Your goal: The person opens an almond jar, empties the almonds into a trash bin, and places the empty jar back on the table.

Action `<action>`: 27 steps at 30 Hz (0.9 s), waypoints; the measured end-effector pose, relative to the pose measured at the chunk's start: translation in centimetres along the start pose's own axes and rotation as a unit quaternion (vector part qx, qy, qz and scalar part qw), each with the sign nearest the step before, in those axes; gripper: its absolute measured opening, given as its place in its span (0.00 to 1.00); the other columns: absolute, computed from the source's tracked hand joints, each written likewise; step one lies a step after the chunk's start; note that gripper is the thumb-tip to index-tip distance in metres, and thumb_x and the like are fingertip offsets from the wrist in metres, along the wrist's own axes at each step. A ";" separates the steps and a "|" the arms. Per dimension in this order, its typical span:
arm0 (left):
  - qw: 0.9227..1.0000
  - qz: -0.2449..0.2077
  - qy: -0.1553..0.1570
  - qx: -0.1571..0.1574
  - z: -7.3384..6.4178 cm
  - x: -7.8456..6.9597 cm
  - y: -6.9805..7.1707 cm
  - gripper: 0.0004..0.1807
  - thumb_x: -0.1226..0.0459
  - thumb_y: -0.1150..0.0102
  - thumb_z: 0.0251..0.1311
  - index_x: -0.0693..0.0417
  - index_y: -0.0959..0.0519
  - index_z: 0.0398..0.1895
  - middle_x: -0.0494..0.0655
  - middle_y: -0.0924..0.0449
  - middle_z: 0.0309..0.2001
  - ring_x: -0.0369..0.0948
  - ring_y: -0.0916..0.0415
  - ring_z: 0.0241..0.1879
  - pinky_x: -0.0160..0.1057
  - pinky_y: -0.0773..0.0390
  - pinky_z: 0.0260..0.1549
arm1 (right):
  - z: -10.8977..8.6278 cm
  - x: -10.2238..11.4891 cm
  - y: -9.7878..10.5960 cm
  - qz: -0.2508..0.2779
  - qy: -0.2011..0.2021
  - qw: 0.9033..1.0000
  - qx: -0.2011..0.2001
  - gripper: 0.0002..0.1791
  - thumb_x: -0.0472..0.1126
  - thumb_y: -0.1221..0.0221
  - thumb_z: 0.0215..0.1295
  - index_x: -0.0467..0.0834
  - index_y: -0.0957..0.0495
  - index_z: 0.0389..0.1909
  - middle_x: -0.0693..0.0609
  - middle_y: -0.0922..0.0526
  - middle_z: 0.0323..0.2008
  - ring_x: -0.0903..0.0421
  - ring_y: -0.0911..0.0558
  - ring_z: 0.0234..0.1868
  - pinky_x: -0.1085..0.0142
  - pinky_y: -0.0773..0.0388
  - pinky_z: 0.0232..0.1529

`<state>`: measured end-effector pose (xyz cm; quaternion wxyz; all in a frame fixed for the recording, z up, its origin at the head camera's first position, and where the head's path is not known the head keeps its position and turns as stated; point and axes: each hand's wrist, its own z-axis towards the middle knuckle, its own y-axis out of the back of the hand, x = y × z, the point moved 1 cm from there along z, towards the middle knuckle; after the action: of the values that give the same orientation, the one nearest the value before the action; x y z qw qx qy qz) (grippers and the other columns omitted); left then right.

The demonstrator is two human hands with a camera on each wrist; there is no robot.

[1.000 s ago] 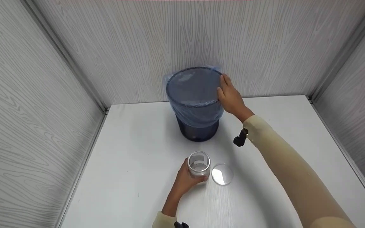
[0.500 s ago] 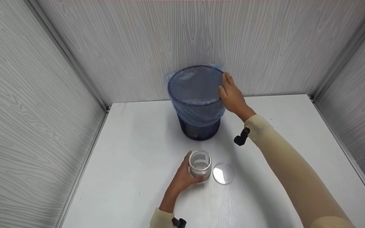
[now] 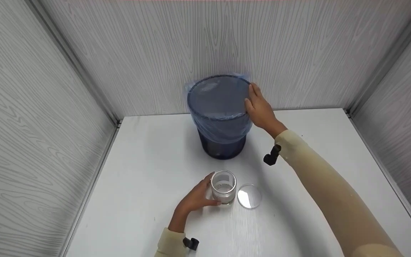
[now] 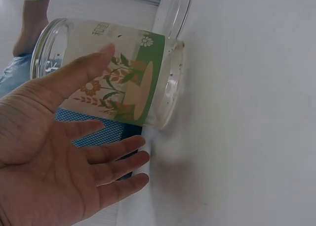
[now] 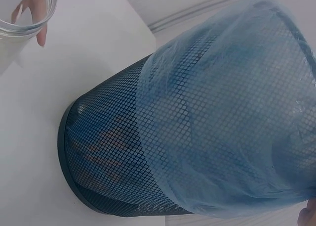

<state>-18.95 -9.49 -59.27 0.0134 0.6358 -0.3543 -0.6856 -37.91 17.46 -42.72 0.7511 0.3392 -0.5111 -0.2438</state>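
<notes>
A clear glass jar (image 3: 227, 197) stands upright and uncovered on the white table. My left hand (image 3: 195, 198) is beside it, fingers and thumb spread. In the left wrist view, the straight fingers are apart from the jar (image 4: 136, 80), which bears a printed flower label; the thumb overlaps it, and I cannot tell if it touches. A clear round lid (image 3: 249, 196) lies right of the jar. My right hand (image 3: 261, 112) grips the right rim of a dark blue mesh trash bin (image 3: 223, 150). A translucent blue bag (image 5: 197, 117) lines the bin and folds over its rim.
The white table (image 3: 148, 153) meets a wood-grain back wall (image 3: 148, 57) just behind the bin. Side panels (image 3: 41, 153) rise at left and right. The bin stands upright, beyond the jar.
My left hand has loosened from the jar and drawn back to the left, its fingers opening. The jar stays in place. My right hand keeps its hold on the bin's rim.
</notes>
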 end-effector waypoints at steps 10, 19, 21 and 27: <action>0.994 0.084 0.027 0.059 0.3 -0.6 3.8 0.57 0.64 0.23 0.53 0.55 0.51 0.81 0.65 0.38 0.73 0.58 0.40 0.73 0.58 0.40 0.71 | 0.1 -0.1 0.6 0.006 0.005 1.000 -0.005 0.37 0.54 0.65 0.81 0.38 0.58 0.81 0.44 0.61 0.82 0.48 0.57 0.81 0.50 0.55 0.78; 0.994 0.090 0.054 -0.037 1.2 -1.0 7.2 0.42 0.56 0.33 0.65 0.52 0.42 0.79 0.62 0.34 0.72 0.57 0.36 0.71 0.60 0.36 0.68 | -0.2 0.2 1.3 -0.001 0.021 1.000 -0.012 0.39 0.59 0.64 0.81 0.40 0.56 0.81 0.41 0.57 0.81 0.45 0.54 0.80 0.49 0.55 0.78; 0.992 0.093 0.051 -0.068 1.5 -1.2 7.8 0.41 0.56 0.34 0.66 0.52 0.41 0.79 0.62 0.32 0.70 0.57 0.35 0.70 0.60 0.35 0.67 | -0.2 0.0 1.5 -0.002 0.028 0.999 -0.026 0.39 0.59 0.63 0.81 0.39 0.56 0.81 0.40 0.55 0.80 0.45 0.53 0.80 0.50 0.54 0.78; 0.981 0.103 0.044 -0.157 2.2 -1.5 8.9 0.42 0.56 0.34 0.66 0.52 0.42 0.79 0.62 0.29 0.68 0.58 0.33 0.69 0.62 0.32 0.64 | -0.8 -0.6 1.9 -0.014 0.034 0.998 -0.043 0.39 0.59 0.63 0.81 0.40 0.55 0.81 0.40 0.53 0.80 0.43 0.51 0.80 0.48 0.54 0.78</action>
<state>-24.46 -14.41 -53.58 0.1992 0.6157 -0.3052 -0.6986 -37.31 19.29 -41.85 0.7782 0.3220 -0.4698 -0.2646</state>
